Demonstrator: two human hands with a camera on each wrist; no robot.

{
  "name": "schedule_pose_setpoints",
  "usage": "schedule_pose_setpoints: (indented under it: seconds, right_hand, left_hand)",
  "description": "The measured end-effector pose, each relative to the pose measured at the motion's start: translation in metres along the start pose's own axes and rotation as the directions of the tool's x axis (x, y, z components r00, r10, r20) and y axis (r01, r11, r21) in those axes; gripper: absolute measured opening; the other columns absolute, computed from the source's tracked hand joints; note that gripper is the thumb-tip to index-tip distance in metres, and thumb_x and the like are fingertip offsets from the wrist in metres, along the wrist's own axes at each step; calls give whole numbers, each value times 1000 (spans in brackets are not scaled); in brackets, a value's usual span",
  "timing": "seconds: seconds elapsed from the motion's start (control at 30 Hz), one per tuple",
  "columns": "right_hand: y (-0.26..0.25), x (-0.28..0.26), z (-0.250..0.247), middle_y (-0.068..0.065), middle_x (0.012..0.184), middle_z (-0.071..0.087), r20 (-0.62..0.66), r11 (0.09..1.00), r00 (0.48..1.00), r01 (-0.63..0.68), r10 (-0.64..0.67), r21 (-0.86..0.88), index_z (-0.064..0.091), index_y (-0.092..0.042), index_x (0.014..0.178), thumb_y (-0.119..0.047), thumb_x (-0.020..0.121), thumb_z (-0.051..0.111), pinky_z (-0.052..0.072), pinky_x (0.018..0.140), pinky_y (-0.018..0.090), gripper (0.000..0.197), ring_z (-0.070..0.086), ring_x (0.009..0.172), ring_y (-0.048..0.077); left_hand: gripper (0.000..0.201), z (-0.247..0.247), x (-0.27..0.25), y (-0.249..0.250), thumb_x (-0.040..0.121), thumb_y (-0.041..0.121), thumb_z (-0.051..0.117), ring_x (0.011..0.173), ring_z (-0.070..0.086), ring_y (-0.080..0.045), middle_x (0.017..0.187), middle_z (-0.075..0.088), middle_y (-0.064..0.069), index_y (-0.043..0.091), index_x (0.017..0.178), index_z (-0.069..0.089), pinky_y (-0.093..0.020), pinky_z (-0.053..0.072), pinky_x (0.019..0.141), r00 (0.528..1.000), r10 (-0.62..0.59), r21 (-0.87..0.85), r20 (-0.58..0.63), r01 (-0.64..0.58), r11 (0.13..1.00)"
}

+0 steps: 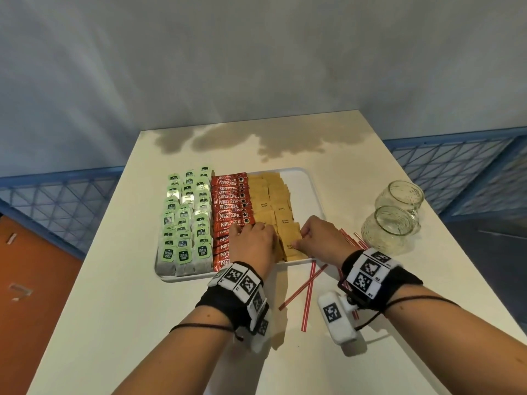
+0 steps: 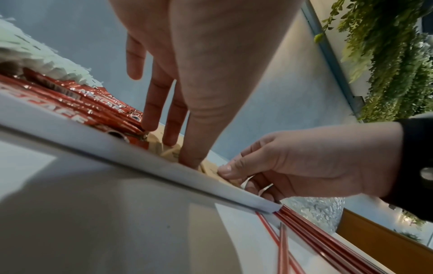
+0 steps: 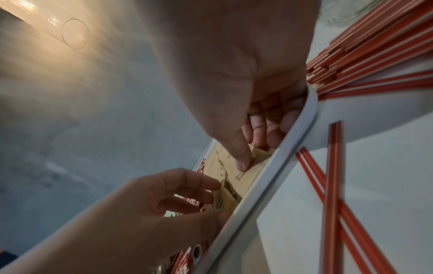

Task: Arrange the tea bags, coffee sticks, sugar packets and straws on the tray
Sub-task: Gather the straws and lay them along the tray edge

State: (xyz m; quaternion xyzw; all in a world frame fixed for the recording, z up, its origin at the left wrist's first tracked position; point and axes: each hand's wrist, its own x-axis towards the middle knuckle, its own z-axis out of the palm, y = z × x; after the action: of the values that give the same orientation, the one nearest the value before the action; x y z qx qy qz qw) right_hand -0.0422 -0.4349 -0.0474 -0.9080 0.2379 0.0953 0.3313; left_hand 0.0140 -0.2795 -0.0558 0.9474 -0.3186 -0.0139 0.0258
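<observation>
On the white tray (image 1: pixel 308 178), green tea bags (image 1: pixel 185 218) fill the left, red coffee sticks (image 1: pixel 231 201) the middle, and brown sugar packets (image 1: pixel 273 203) lie to their right. My left hand (image 1: pixel 255 229) rests with straight fingers (image 2: pixel 171 137) on the near packets, where the sugar meets the coffee sticks. My right hand (image 1: pixel 301 239) pinches the nearest sugar packets (image 3: pixel 246 176) at their right edge, thumb on top (image 3: pixel 241 163). Red-and-white straws (image 1: pixel 309 283) lie on the table just off the tray's near right corner.
Two empty glass jars (image 1: pixel 399 195) (image 1: pixel 389 228) stand on the table right of the tray. A bundle of straws (image 3: pixel 365 55) lies between the jars and the tray rim (image 3: pixel 269 178). The tray's right strip is bare.
</observation>
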Motion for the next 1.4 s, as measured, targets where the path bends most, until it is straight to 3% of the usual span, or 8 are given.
schedule_pose_setpoints:
  seconds: [0.3, 0.43, 0.53, 0.7, 0.93, 1.2, 1.33, 1.4]
  right_hand:
    - [16, -20, -18, -1, 92, 64, -123, 966, 992, 46, -14, 255, 60, -17, 107, -33, 88, 70, 51, 69, 24, 26, 63, 80, 12]
    - [50, -49, -42, -6, 87, 67, -224, 987, 972, 95, -63, 133, 73, -15, 97, -26, 89, 68, 36, 60, 10, 14, 58, 76, 5]
    - [73, -70, -57, -7, 80, 67, -221, 999, 974, 51, -45, 19, 75, -18, 92, -30, 91, 67, 41, 63, 19, 15, 60, 73, 6]
    - [108, -89, -68, 5, 77, 71, -277, 969, 954, -169, 114, -182, 75, -13, 78, -37, 88, 67, 52, 70, 33, 28, 64, 75, 23]
    - [106, -104, -49, 13, 93, 71, -168, 978, 982, -114, 85, -173, 72, -5, 92, -23, 92, 61, 52, 78, 37, 20, 65, 88, 29]
    - [101, -105, -45, 27, 78, 71, 17, 927, 983, -178, 182, 331, 71, 7, 86, -9, 90, 67, 61, 65, 40, 17, 67, 62, 30]
    - [94, -98, -37, 27, 77, 71, 115, 892, 974, -225, 195, 392, 69, 10, 91, 0, 89, 64, 61, 60, 34, 11, 69, 63, 30]
    - [90, -94, -31, 25, 72, 69, 149, 872, 968, -245, 200, 423, 67, 12, 89, 3, 89, 62, 61, 59, 32, 10, 68, 59, 28]
  left_hand:
    - [39, -17, -8, 5, 92, 41, 57, 125, 45, -20, 133, 52, 4, 30, 128, 50, -43, 27, 107, 1000, -7, -109, 23, 9, 994]
    - [33, -31, -26, 20, 89, 44, 64, 102, 58, -15, 116, 62, 5, 26, 116, 60, -31, 47, 85, 999, 8, -292, 33, 2, 956]
    - [25, -25, -41, 36, 88, 47, 64, 92, 60, -12, 105, 65, 7, 28, 105, 64, -26, 50, 75, 982, 36, -266, 186, 15, 964]
    - [32, -12, -59, 58, 88, 45, 65, 96, 61, -18, 108, 64, 2, 24, 111, 63, -29, 48, 77, 963, 8, -217, 269, 52, 975]
    - [19, -8, -59, 72, 88, 22, 65, 100, 64, -21, 110, 68, -4, 18, 106, 70, -31, 52, 80, 941, -83, -315, 329, 192, 929]
    - [40, -4, -65, 77, 87, 23, 66, 105, 60, -21, 116, 65, -4, 16, 125, 56, -31, 50, 84, 931, -133, -375, 341, 265, 889]
    - [15, -9, -63, 87, 89, 27, 61, 83, 63, -19, 98, 69, -5, 15, 97, 60, -34, 54, 76, 928, -82, -455, 364, 254, 854]
    - [27, -9, -61, 94, 82, 41, 67, 77, 68, -18, 89, 71, -4, 14, 87, 62, -36, 59, 74, 915, -48, -502, 402, 263, 824]
